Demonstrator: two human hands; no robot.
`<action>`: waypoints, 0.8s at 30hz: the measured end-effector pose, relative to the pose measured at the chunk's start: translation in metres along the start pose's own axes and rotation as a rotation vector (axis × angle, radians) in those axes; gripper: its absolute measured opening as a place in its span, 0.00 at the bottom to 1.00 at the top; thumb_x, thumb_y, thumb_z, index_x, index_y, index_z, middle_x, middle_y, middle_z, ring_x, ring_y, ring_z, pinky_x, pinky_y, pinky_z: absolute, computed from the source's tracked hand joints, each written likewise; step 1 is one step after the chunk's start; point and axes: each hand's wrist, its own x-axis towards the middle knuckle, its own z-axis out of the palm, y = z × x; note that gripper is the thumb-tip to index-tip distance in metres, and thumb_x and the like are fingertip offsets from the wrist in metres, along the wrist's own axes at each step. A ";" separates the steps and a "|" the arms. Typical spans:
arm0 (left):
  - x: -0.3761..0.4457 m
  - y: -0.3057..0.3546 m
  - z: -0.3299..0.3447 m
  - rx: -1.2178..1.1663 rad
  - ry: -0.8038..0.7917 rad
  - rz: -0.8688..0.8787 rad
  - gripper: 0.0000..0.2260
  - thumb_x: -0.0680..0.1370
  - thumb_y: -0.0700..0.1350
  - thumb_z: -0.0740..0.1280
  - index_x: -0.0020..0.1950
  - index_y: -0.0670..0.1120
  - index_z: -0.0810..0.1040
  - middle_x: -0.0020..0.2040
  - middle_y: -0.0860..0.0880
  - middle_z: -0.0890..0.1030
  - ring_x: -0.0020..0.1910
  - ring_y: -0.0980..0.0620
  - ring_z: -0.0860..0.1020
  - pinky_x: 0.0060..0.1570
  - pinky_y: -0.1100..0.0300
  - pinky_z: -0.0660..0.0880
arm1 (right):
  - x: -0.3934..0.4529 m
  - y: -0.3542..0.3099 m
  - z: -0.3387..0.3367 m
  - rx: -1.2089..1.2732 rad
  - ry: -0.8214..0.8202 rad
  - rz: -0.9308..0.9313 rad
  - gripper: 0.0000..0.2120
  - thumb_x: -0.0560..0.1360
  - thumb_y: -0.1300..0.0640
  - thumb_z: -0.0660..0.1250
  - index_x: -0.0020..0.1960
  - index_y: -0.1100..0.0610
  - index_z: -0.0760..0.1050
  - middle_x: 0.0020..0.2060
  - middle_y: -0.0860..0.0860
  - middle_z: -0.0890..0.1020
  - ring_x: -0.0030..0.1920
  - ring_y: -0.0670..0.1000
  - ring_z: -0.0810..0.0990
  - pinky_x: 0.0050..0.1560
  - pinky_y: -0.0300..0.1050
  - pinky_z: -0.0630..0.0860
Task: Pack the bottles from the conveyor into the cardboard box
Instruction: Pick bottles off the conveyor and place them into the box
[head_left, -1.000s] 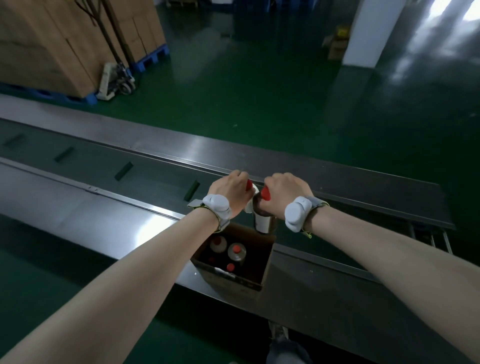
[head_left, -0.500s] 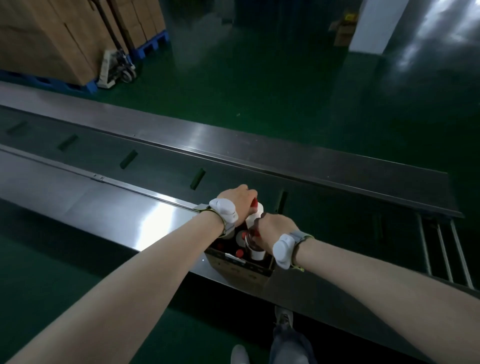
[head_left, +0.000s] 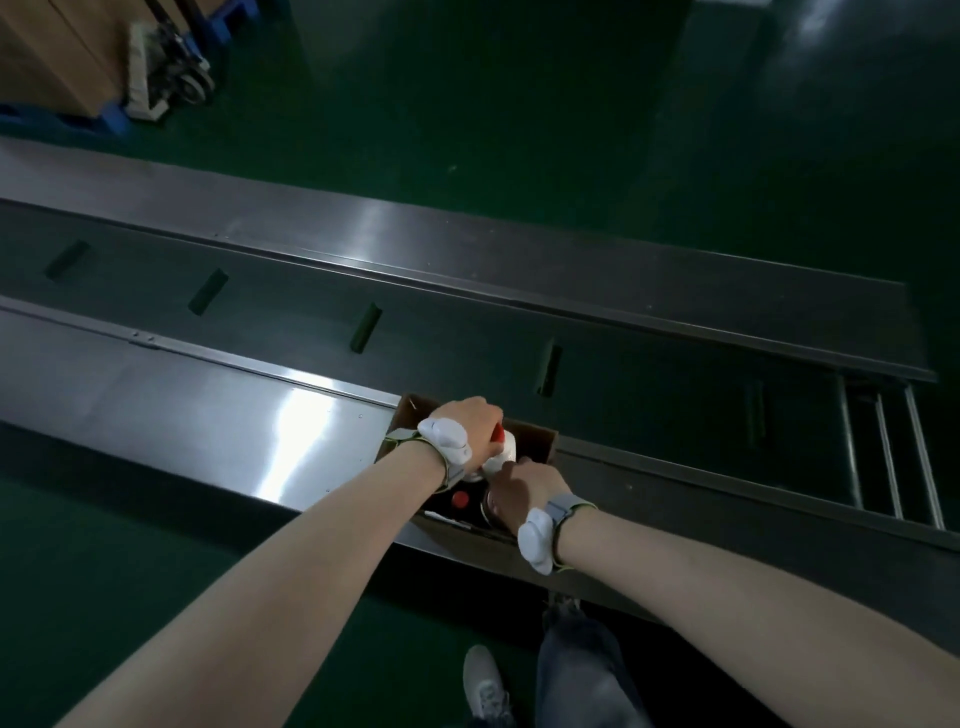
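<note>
An open cardboard box (head_left: 540, 439) sits on the steel ledge in front of the conveyor belt (head_left: 467, 332). My left hand (head_left: 467, 421) is over the box, closed around a white bottle with a red cap (head_left: 503, 448), held by its top. My right hand (head_left: 522, 491) reaches down inside the box on its right side, fingers curled around a second bottle (head_left: 489, 510) that is mostly hidden. Another red-capped bottle (head_left: 460, 500) stands inside the box below my hands. Both wrists wear white devices on grey straps.
The steel ledge (head_left: 208, 415) runs left of the box. Dark cleats cross the belt, with no bottles on its visible stretch. Bare rollers (head_left: 883, 457) end the line at right. A pallet jack (head_left: 166, 73) and stacked cartons stand far left. My shoe (head_left: 485, 686) is below.
Both hands carried their bottles from above the belt down toward me into the box. The right hand has sunk deeper inside; the view has tilted downward.
</note>
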 end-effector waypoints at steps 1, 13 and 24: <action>0.007 0.000 0.006 -0.002 -0.016 -0.007 0.11 0.83 0.53 0.66 0.53 0.47 0.79 0.50 0.47 0.81 0.46 0.44 0.83 0.49 0.49 0.81 | 0.006 0.002 0.002 -0.006 -0.012 -0.014 0.14 0.85 0.59 0.58 0.65 0.61 0.77 0.59 0.59 0.82 0.56 0.61 0.80 0.47 0.47 0.74; 0.056 -0.013 0.074 -0.035 -0.081 0.022 0.10 0.84 0.43 0.64 0.63 0.44 0.81 0.62 0.44 0.79 0.57 0.41 0.82 0.56 0.48 0.80 | 0.057 0.017 0.042 -0.029 -0.121 -0.032 0.13 0.85 0.59 0.59 0.61 0.59 0.80 0.60 0.57 0.81 0.58 0.60 0.78 0.48 0.49 0.72; 0.079 -0.018 0.120 -0.004 -0.036 0.063 0.12 0.84 0.47 0.63 0.62 0.52 0.83 0.63 0.49 0.83 0.61 0.44 0.82 0.46 0.58 0.73 | 0.092 0.026 0.075 0.078 -0.153 0.080 0.14 0.84 0.59 0.58 0.59 0.58 0.82 0.56 0.56 0.84 0.57 0.58 0.82 0.48 0.47 0.74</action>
